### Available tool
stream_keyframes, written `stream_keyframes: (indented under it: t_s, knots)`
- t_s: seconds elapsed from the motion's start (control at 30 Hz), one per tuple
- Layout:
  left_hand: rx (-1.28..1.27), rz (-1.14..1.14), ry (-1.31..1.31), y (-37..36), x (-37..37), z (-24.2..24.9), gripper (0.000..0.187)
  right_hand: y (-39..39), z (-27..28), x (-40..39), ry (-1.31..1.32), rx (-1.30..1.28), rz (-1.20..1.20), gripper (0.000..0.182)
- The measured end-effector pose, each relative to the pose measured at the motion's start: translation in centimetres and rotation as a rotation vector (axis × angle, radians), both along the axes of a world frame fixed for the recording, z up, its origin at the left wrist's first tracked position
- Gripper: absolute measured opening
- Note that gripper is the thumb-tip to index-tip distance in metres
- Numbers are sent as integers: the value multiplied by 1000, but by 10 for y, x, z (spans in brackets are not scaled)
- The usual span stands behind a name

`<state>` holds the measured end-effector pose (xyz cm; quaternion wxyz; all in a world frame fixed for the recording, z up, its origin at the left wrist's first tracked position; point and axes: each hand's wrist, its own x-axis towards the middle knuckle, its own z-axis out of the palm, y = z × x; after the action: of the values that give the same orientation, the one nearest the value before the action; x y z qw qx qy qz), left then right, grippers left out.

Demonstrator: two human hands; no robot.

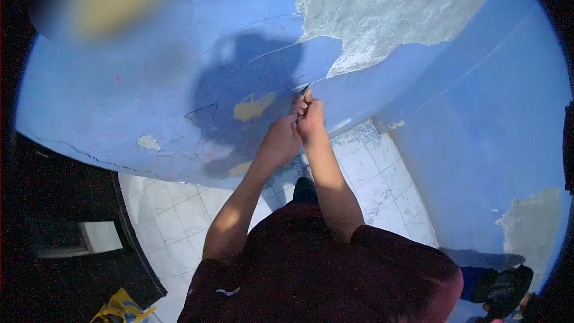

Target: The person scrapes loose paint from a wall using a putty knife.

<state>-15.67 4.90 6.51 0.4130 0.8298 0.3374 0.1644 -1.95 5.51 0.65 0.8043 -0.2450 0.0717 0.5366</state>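
Both of my hands are raised together in front of a blue painted wall [371,98]. My right hand [311,121] is closed around a small dark pointed tool [306,90], its tip up against the paint. What kind of tool it is does not show. My left hand [284,136] is pressed against the right one, fingers curled in near the tool's lower end; what they grip is hidden. Above the tip, a thin pale crack runs to a large bare grey patch [388,15] where paint has come off. A smaller beige bare patch [254,106] lies left of my hands.
White floor tiles [185,209] with pale debris lie along the wall's foot. A dark piece of furniture [66,203] stands at left, a yellow bag [122,307] below it. At lower right, dark items [505,290] sit beside another peeled patch [532,227].
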Motion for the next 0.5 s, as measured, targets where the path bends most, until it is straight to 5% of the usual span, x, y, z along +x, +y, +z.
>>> stream_keyframes:
  t_s: [0.23, 0.3, 0.4, 0.5]
  knots:
    - [85, 11, -110, -3, 5, 6, 29, -2, 18, -6, 65, 69, -61, 27]
    - [-47, -87, 54, -2, 27, 27, 32, -1, 11, 25, 85, 85, -100, 26]
    - [2, -193, -94, -1, 49, 19, 35, -2, 0, 61, 115, 95, -92, 24]
    - [-125, -89, 42, -6, 25, 31, 38, -3, 10, 25, 36, -31, -133, 29]
